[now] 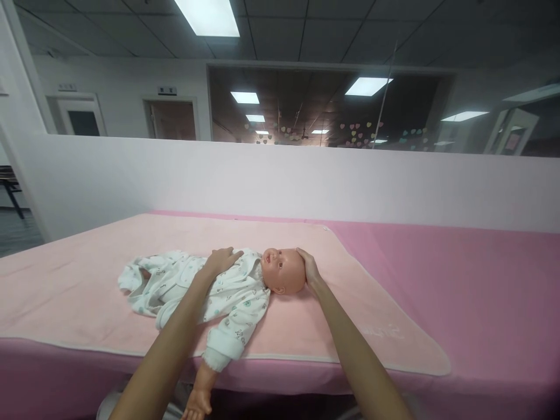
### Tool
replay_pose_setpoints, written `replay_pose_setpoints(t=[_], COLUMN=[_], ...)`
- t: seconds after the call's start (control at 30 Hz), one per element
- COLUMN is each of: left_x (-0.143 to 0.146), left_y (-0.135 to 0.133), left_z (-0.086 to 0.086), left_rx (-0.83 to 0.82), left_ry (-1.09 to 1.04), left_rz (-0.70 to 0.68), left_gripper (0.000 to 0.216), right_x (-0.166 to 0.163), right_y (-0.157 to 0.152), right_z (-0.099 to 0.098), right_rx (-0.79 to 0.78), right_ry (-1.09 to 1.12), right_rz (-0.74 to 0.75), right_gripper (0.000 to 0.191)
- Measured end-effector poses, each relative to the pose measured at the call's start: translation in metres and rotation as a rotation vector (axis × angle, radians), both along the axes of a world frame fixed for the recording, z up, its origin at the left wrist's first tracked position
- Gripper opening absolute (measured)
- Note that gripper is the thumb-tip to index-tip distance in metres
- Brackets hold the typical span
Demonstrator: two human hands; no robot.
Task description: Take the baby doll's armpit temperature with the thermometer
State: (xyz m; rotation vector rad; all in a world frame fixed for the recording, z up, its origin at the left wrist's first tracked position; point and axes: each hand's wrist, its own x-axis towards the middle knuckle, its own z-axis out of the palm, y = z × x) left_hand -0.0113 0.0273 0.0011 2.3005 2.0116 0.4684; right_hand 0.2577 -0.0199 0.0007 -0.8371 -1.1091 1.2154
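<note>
An office-like childcare training room: tiled ceiling, glass partition, pink padded table, baby doll.

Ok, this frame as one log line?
left hand: flat on doll chest | right hand: cupped on doll head | doll: face up on blanket | one doll arm: hanging past blanket edge

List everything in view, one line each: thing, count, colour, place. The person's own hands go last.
baby doll: one, peach skin, on its back on the blanket, head to the right, one arm over the near edge
sleepsuit: one, white with small prints, on the doll
blanket: one, pale pink, spread on the cover
cover: one, deeper pink, under the blanket
partition wall: one, white, behind the cover
ceiling lights: several, white, overhead
left hand: one, flat on the doll's chest
right hand: one, cupped against the doll's head
</note>
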Motion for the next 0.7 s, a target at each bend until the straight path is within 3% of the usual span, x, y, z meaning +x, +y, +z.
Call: replay_pose_setpoints(t=[0.33,0.57,0.7], left_x=[0.002,0.001,0.001], left_y=[-0.004,-0.003,-0.003], left_z=[0.001,-0.001,0.000], left_rx=[0.029,0.026,0.019], left_ry=[-0.028,-0.017,-0.018], left_rz=[-0.009,-0.004,-0.003], left_gripper=[0.050,0.053,0.053], right_x=[0.010,0.013,0.009], right_y=[0.017,0.021,0.016], right_z=[-0.009,-0.010,-0.006], right_rx=[0.072,0.098,0.105], right_ry=[-0.018,0.085,-0.032], right_rz=[-0.055,-0.124,-0.105], right_gripper=[0.022,0.031,0.026])
